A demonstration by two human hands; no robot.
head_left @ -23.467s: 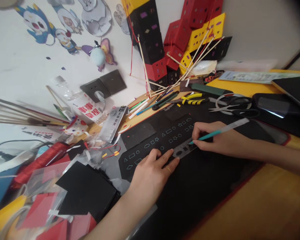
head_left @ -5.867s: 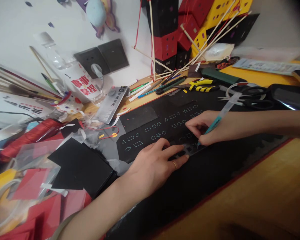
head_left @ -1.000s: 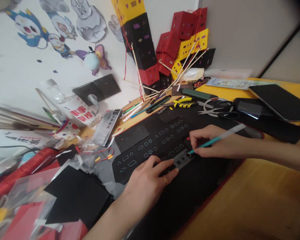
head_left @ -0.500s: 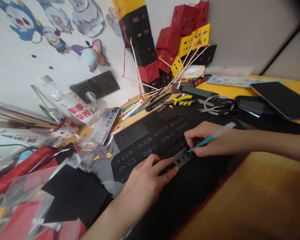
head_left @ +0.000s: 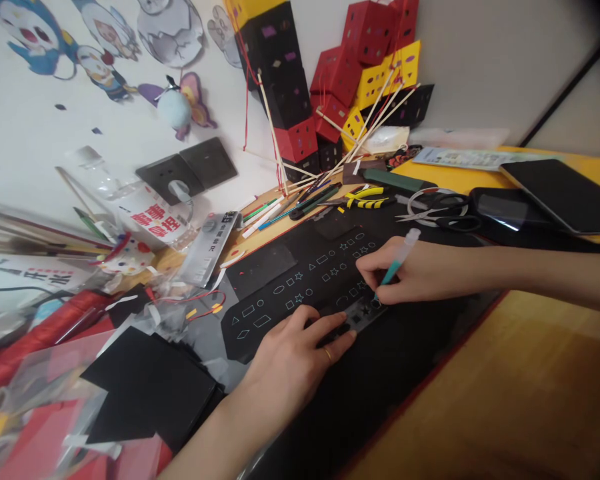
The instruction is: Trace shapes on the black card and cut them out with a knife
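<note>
We see our left hand point(head_left: 293, 360) spread flat, pressing the stencil point(head_left: 363, 312) onto the black paper point(head_left: 325, 293); our right hand point(head_left: 410, 273) pinches the pen point(head_left: 397, 263), tip on the stencil

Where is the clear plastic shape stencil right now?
Head view, centre: the clear plastic shape stencil lies on the black card sheet, pinned under the left hand, with the teal pen in the right hand touching its right end.
</note>
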